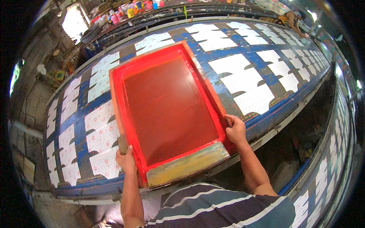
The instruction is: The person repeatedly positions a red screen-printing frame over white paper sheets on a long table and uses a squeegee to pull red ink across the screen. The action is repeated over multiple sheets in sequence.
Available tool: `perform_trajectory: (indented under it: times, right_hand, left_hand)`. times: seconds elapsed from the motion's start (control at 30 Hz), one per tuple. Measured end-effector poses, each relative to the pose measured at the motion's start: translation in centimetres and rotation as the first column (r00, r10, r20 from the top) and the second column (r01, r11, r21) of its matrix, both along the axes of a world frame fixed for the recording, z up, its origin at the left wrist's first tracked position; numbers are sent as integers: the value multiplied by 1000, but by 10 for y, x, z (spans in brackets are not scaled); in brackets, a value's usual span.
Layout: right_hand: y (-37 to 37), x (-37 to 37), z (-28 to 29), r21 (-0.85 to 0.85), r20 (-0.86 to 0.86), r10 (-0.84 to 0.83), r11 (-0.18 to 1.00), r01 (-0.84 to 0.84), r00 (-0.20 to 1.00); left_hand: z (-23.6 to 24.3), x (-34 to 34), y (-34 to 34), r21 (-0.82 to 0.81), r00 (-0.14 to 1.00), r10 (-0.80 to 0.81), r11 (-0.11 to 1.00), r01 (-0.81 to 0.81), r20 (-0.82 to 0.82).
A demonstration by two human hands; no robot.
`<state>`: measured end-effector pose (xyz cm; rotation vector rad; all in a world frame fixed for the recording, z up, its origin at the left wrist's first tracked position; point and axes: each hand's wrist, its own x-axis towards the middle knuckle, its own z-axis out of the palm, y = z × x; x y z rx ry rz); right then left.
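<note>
Holding the red-stained screen-printing frame (167, 102) by its two long sides, we have it over the near half of the long blue printing table (80, 133), with its yellow-and-grey end band (186, 163) nearest our striped shirt (205, 203). Our left hand (126, 159) has thumb and fingers closed around a brown block (122, 144) at the frame's left edge; whether that block is fixed to the frame we cannot tell. Our right hand (236, 130) is pinched on the right edge, fingertips together on the rim, farther up than the left. Nor can we tell whether the underside rests flat or hangs just clear. With the grips uneven and both short of the far end, that end could dip or twist, and a dragged edge could smear or wrinkle the flowered fabric panels (100, 125) lying against the left side. Wet-looking red along the inner border could make our fingers slip, or drip on the white dotted panels (243, 81) at the right if the frame tips. Should the near end catch the metal edge rail (266, 138), the jolt could skew the frame across the cloth. The co-worker (291, 19) bends at the far end, well apart from us.
</note>
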<state>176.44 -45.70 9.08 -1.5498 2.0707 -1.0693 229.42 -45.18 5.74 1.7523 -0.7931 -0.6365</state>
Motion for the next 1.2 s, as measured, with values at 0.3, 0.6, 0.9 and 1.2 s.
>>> perform_trajectory:
  times: [0.3, 0.6, 0.9, 1.2]
  right_hand:
    - [-7, -71, -2, 16, 7, 98, 995, -98, 995]
    - [7, -66, -3, -77, -195, 159, 981, -177, 968]
    - [100, 25, 46, 36, -465, 791, 467, -883, 399]
    - [82, 97, 44, 110, -543, 728, 556, -824, 419]
  left_hand:
    - [-11, -59, -4, -49, 1000, -11, 999, 11, 12]
    - [-21, -53, -6, -21, 995, -12, 1000, 15, 98]
    - [-27, -60, -10, 23, 979, 14, 1000, -19, 205]
    - [0, -72, 3, 68, 938, 38, 996, -65, 344]
